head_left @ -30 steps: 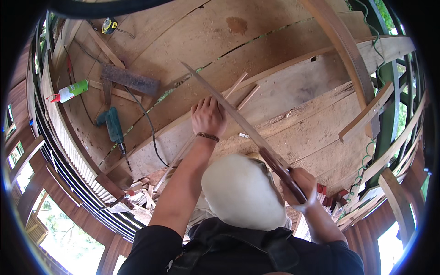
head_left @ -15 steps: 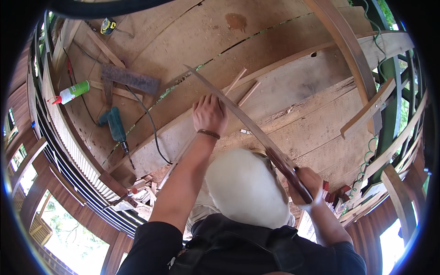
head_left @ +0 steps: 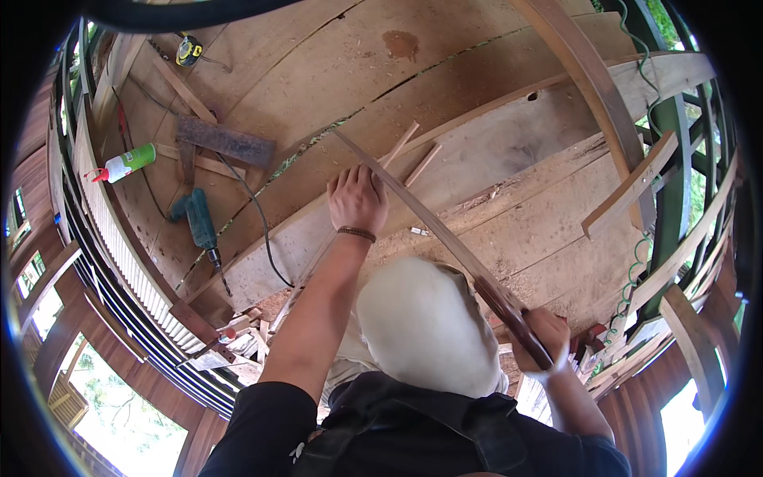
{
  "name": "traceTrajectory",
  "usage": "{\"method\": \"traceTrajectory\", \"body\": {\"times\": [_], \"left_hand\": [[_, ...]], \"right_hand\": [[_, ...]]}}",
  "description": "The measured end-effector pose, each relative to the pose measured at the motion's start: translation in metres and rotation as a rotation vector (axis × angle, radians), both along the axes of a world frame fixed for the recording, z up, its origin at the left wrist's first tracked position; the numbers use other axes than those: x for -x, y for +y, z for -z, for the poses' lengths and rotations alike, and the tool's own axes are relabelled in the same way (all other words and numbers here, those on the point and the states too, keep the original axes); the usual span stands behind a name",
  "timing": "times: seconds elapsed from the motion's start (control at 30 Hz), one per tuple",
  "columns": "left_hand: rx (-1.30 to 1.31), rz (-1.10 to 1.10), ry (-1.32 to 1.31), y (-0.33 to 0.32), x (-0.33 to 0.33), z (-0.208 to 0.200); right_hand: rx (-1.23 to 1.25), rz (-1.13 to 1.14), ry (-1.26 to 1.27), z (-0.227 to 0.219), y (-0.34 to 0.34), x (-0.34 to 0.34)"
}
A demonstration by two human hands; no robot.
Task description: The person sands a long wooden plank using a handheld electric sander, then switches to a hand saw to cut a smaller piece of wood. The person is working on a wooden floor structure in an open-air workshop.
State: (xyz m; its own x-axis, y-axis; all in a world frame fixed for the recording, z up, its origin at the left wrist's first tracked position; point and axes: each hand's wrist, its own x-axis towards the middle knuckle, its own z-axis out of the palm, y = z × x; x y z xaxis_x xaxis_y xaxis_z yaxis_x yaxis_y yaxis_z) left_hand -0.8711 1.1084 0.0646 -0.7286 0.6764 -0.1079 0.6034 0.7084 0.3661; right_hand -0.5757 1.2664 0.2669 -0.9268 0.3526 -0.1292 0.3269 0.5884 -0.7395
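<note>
My right hand (head_left: 542, 338) is closed round the dark wooden handle of a long handsaw (head_left: 429, 219). The blade slants up and leftward from the handle, its narrow tip lying just past my left hand. My left hand (head_left: 358, 197), fingers bent downward, presses a thin wooden strip (head_left: 400, 145) against the thick plank beneath. That strip passes under the hand and blade, and its far end sticks out beyond the saw. Another short strip (head_left: 424, 164) lies close beside it. Where blade and wood meet is partly hidden by my fingers.
To the left lie a teal power drill (head_left: 200, 222) with its cord, a green-and-white glue bottle (head_left: 127, 162), a hammer-like tool with a broad dark head (head_left: 226, 141) and a tape measure (head_left: 188, 51). Curved timber (head_left: 596, 79) stands at right beside a coiled green hose (head_left: 636, 274).
The saw has slid back toward me, down and to the right, with my right hand. My left hand stays on the strip. The view has shifted slightly.
</note>
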Motion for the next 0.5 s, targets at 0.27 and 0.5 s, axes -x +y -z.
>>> {"method": "traceTrajectory", "body": {"times": [0.27, 0.5], "left_hand": [[0.013, -0.007, 0.026, -0.001, -0.001, 0.001], [0.030, 0.019, 0.027, -0.003, 0.002, 0.001]], "right_hand": [[0.072, 0.058, 0.033, 0.003, -0.003, 0.018], [0.140, 0.071, 0.037, 0.011, -0.009, 0.038]]}}
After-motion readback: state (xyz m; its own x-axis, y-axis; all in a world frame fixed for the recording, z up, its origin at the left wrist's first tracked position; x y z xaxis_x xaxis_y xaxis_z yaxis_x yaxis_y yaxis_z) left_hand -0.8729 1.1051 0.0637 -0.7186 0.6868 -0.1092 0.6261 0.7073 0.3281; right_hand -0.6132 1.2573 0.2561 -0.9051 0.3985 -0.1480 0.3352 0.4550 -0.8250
